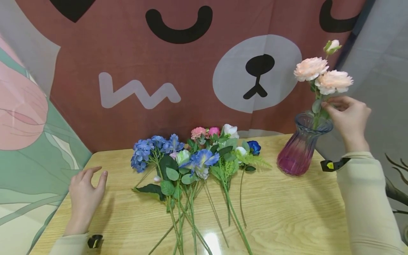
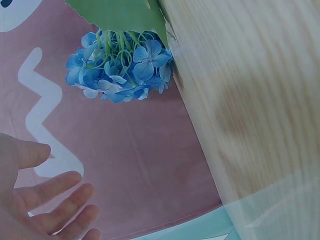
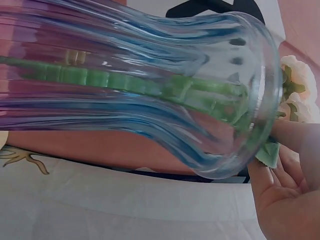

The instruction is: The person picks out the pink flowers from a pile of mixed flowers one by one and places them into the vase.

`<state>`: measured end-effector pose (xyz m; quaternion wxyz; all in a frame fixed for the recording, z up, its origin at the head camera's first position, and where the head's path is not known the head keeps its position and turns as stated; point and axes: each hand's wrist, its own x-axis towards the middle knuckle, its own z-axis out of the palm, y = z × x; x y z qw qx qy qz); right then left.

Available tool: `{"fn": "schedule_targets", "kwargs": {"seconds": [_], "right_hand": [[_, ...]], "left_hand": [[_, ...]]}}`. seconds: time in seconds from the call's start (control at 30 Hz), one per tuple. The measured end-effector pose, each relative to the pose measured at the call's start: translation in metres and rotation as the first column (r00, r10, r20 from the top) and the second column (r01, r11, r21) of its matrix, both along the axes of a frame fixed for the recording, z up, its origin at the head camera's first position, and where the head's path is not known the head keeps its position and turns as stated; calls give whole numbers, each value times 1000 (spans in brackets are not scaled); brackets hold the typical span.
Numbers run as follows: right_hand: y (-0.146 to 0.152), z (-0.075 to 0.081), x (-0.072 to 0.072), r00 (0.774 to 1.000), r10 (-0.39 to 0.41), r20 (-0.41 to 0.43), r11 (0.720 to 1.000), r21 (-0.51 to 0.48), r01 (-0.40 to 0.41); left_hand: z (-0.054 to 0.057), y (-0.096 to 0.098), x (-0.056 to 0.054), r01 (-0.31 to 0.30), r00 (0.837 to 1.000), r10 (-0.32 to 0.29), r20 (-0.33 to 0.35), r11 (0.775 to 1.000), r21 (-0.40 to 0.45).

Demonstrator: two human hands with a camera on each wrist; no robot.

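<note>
A stem of pale pink artificial flowers [image 1: 334, 82], with two full blooms and a bud, stands in a ribbed glass vase [image 1: 294, 152] shaded from blue to purple. My right hand [image 1: 352, 115] pinches this stem just above the rim; in the right wrist view the green stem [image 3: 100, 78] shows through the glass. At the table's left side my left hand [image 1: 85, 194] hovers with fingers relaxed and holds nothing. Nearest to it is a blue hydrangea [image 1: 141, 154], also visible in the left wrist view above the left hand [image 2: 47, 200].
Several artificial flowers lie mid-table, among them a blue iris [image 1: 200, 161], a white rose [image 1: 230, 131] and a dark blue rose [image 1: 254, 147]. Their stems cross toward the front edge of the wooden table [image 1: 287, 212]. A printed bear cloth [image 1: 134, 53] hangs behind.
</note>
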<state>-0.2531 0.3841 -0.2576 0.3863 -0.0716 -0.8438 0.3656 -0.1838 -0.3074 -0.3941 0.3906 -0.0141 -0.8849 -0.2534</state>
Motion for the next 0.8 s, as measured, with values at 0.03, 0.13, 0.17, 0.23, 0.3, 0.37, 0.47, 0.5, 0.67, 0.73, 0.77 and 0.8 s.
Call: {"fn": "schedule_targets", "kwargs": {"seconds": [0.03, 0.13, 0.17, 0.23, 0.3, 0.37, 0.47, 0.5, 0.67, 0.73, 0.77, 0.8], "right_hand": [[0, -1, 0, 1000, 3, 10, 1000, 4, -3], [0, -4, 0, 999, -4, 38, 1000, 16, 3], [0, -5, -1, 999, -11, 47, 1000, 26, 10], [1, -7, -1, 998, -20, 59, 999, 36, 18], [1, -9, -2, 997, -31, 66, 998, 48, 28], [1, -10, -3, 997, -37, 68, 998, 58, 33], [0, -10, -3, 997, -32, 67, 998, 61, 28], [0, -11, -3, 997, -31, 65, 998, 64, 27], [0, -13, -2, 998, -6, 56, 998, 65, 2], [1, -13, -3, 998, -1, 59, 998, 70, -3], [1, -14, -3, 998, 1, 61, 997, 72, -6], [1, -14, -3, 998, 2, 65, 997, 78, -7]], "left_hand": [[0, 0, 0, -1, 1000, 1, -2, 1000, 1], [-1, 0, -1, 3, 1000, -3, -14, 1000, -1], [-1, 0, -1, 2, 1000, -2, -17, 1000, -2], [-1, 0, -1, 2, 1000, -2, -16, 1000, -4], [-1, 0, -2, 2, 1000, -2, -16, 1000, -5], [-2, 0, -2, -1, 1000, 1, -16, 1000, -3], [-2, -1, -2, 3, 1000, -3, -21, 1000, -2], [-2, -1, -2, 4, 1000, -4, -24, 1000, -2], [-2, -1, -2, 4, 1000, -4, -31, 1000, -6], [-2, -1, -2, 3, 1000, -3, -30, 1000, -7], [-2, -1, -2, 3, 1000, -3, -27, 1000, -7], [-2, -1, -2, 3, 1000, -3, -26, 1000, -6]]}}
